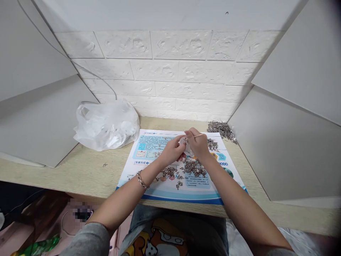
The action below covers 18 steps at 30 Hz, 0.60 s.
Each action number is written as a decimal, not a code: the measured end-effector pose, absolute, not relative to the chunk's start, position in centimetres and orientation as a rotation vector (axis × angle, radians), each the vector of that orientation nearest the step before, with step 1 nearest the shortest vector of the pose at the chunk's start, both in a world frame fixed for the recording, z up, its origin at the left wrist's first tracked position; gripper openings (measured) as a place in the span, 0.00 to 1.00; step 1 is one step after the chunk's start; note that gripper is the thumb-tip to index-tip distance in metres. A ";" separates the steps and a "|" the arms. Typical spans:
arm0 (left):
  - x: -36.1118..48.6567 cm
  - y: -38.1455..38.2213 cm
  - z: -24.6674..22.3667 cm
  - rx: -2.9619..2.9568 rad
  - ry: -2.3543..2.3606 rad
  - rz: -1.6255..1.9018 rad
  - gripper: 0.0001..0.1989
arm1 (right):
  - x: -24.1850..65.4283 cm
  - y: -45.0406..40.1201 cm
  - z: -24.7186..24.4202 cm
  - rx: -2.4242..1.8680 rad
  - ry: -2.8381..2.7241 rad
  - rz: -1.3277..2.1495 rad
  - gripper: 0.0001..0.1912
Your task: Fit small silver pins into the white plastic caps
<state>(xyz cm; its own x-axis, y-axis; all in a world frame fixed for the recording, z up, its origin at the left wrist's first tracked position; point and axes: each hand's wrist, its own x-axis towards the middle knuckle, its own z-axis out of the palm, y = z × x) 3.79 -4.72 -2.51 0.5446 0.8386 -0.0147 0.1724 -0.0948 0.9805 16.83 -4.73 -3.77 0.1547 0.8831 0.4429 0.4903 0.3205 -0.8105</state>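
Observation:
Over a printed sheet (165,195) on the table, my two hands meet. My left hand (173,149) is closed on a small whitish, see-through piece (188,147), perhaps plastic; its exact kind cannot be made out. Pinched in my right hand (198,144) is a thin light-coloured stick (198,135), held against the whitish piece. Beneath my hands lies a pile of small silvery metal parts (195,168), with a smaller group of the same parts (169,172) to its left. More metal parts (212,144) show just beyond my right hand.
A filled white plastic bag (108,124) stands at the back left of the table (87,174). At the back right, a larger heap of metal parts (221,130) sits against the wall. Grey panels (293,142) close in both sides. One loose metal part (104,165) lies left of the sheet.

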 end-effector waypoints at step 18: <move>2.6 -3.0 -3.2 2.212 0.839 0.918 0.36 | 18.4 -4.1 -3.6 -1.292 -0.980 1.248 0.22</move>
